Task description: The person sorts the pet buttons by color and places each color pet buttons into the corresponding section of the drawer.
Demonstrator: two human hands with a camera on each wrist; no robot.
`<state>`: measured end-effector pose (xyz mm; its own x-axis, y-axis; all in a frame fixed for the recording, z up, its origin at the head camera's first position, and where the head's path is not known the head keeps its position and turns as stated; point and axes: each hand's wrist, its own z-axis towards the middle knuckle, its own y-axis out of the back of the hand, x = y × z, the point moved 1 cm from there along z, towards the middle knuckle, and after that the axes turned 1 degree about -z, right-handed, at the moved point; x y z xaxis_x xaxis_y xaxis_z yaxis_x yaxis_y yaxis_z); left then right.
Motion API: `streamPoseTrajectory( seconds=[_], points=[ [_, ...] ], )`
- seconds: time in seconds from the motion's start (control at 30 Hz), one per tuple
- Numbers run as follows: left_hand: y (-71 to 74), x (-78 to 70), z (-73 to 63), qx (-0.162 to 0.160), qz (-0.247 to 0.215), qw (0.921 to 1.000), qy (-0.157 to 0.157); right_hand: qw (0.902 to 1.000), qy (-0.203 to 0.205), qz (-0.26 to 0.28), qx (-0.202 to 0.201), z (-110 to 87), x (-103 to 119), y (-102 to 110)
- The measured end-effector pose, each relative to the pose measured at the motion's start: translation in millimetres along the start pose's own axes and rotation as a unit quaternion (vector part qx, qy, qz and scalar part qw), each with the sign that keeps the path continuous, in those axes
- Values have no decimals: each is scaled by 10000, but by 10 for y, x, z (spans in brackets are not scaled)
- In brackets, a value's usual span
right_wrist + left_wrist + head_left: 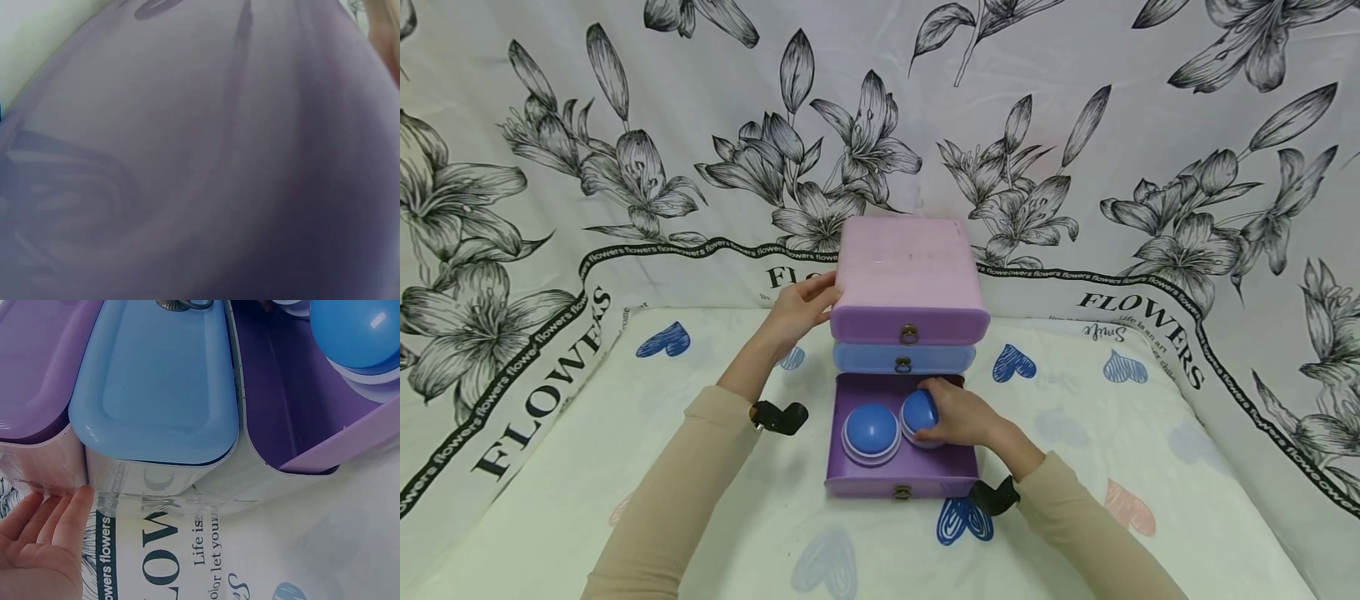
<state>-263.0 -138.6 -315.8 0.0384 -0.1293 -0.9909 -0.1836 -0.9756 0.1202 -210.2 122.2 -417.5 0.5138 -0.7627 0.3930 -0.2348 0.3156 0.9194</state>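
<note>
A small three-tier drawer unit [910, 262] stands in the middle, pink on top, with purple, blue and purple fronts. The bottom purple drawer [902, 486] is pulled out. Two round blue-domed objects with white bases sit in it. My right hand [958, 414] grips the right blue-domed object [919, 411], thumb and fingers on opposite sides. Beside it, untouched, is the left blue-domed object [871, 429]. My left hand [801, 312] rests extended fingertips against the upper left side of the unit. In the right wrist view, the purple drawer front [162, 125] hides the right hand.
The blue middle drawer [868, 357] is closed, as is the purple top drawer [872, 326]. Under the unit lies a white cloth [737, 533] with printed hearts. A flower-printed cloth [737, 83] hangs behind.
</note>
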Motion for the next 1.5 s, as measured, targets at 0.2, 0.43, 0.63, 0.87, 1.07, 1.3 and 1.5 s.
streamPoseTrajectory(
  seconds=[0.2, 0.43, 0.63, 0.87, 1.07, 1.3, 1.5],
  points=[
    [-1, 7, 11, -4, 11, 10000, 1, 10000, 15, -39, 57, 6, -4, 6],
    [4, 21, 22, -5, -8, 10000, -22, 9998, 114, -110, 120, 6, -3, -11],
    [0, 15, 14, 4, -56, 10000, -49, 9992, 250, -264, 187, -7, 8, -15],
    [-3, 8, 14, 6, -110, 9999, -41, 9987, 484, -137, -97, -104, 101, 64],
    [9, 17, 13, 46, -104, 9999, -22, 9976, 529, 143, -426, -233, 199, 130],
    [10, 20, 9, 62, -69, 9999, -42, 9903, 698, 773, -924, -399, 276, 124],
    [32, 112, 89, 39, -66, 9999, -92, 9780, 955, 1308, -1315, -539, 308, 71]
  ],
)
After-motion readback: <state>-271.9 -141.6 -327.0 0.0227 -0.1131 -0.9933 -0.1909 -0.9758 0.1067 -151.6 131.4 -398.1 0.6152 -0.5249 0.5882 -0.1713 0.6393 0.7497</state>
